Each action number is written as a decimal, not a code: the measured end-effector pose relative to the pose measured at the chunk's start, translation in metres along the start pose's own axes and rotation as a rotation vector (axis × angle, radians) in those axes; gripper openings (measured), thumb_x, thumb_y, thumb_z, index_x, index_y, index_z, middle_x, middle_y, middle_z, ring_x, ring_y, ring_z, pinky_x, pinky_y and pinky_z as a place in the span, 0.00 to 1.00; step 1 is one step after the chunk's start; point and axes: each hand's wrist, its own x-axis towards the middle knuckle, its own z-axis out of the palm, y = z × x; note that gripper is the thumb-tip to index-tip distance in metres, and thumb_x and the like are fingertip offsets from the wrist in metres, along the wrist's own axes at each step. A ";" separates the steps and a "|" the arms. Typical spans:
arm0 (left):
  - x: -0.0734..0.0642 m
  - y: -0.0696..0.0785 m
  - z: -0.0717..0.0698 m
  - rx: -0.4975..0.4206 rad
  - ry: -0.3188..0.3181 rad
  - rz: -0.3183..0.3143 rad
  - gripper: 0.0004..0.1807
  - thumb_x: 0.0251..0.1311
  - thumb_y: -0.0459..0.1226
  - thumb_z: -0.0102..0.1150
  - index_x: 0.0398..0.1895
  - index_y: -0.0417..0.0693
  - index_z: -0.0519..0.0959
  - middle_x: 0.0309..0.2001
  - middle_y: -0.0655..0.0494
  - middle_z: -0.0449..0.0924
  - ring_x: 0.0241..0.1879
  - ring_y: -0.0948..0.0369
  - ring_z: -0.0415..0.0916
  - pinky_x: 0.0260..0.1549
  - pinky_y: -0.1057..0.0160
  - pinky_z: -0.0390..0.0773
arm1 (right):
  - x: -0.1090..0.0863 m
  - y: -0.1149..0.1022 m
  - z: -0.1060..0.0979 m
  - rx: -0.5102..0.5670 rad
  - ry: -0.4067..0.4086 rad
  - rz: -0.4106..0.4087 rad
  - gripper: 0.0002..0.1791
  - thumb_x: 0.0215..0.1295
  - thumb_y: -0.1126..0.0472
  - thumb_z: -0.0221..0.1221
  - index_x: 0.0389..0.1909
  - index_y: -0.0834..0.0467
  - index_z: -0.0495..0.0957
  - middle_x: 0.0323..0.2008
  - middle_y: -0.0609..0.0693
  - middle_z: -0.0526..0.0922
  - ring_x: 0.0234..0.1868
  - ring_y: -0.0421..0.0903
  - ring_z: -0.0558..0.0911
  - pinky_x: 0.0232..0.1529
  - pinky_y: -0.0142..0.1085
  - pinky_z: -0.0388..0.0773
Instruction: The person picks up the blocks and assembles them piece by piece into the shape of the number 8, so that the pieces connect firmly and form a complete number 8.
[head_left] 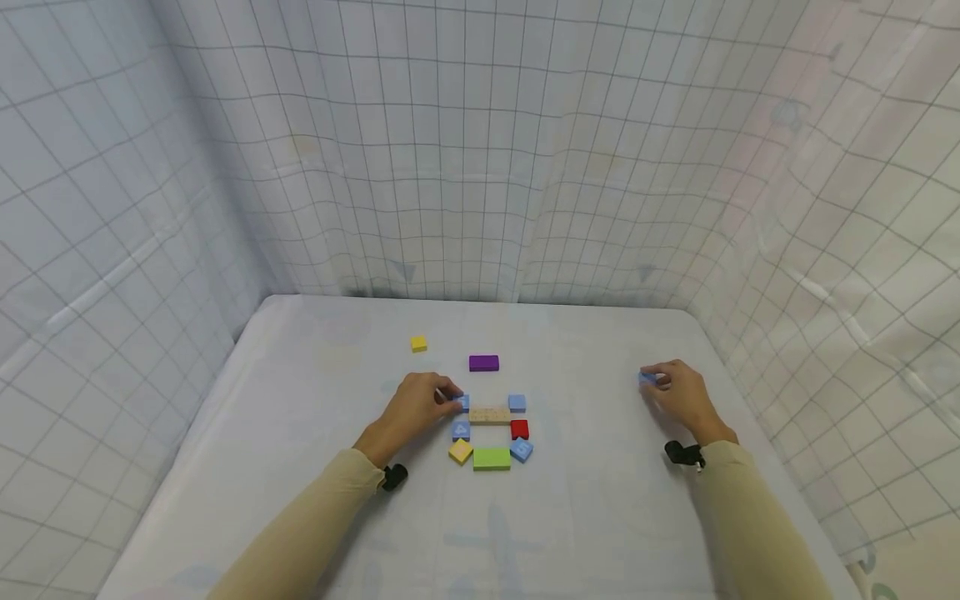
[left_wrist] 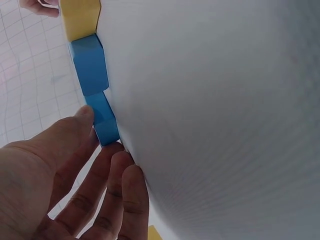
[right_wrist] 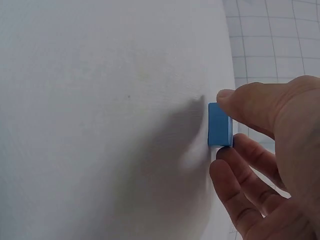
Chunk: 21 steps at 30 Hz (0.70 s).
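Note:
My left hand [head_left: 415,410] pinches a small blue block [head_left: 464,403] at the upper left corner of a ring of blocks. In the left wrist view, thumb and fingers are at two sides of that blue block [left_wrist: 106,125], which touches another blue block. Far to the right, my right hand [head_left: 681,398] holds a separate blue block [head_left: 647,377] between thumb and fingers. This blue block [right_wrist: 220,125] is seen close up in the right wrist view; whether it touches the table cannot be told.
The ring includes a speckled beige bar [head_left: 490,416], a blue block [head_left: 517,403], a red block [head_left: 520,430], a tilted blue block [head_left: 521,450], a green bar [head_left: 491,459], a yellow block [head_left: 461,452] and a blue block numbered 4 [head_left: 461,431]. Behind lie a purple bar [head_left: 483,363] and a yellow block [head_left: 418,343].

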 end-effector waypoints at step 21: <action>0.002 -0.002 0.002 -0.002 -0.017 -0.025 0.09 0.73 0.38 0.81 0.52 0.48 0.96 0.48 0.54 0.96 0.43 0.62 0.89 0.48 0.57 0.91 | 0.000 0.003 0.009 0.021 0.025 0.019 0.12 0.79 0.66 0.73 0.58 0.67 0.93 0.59 0.71 0.88 0.57 0.71 0.93 0.60 0.63 0.92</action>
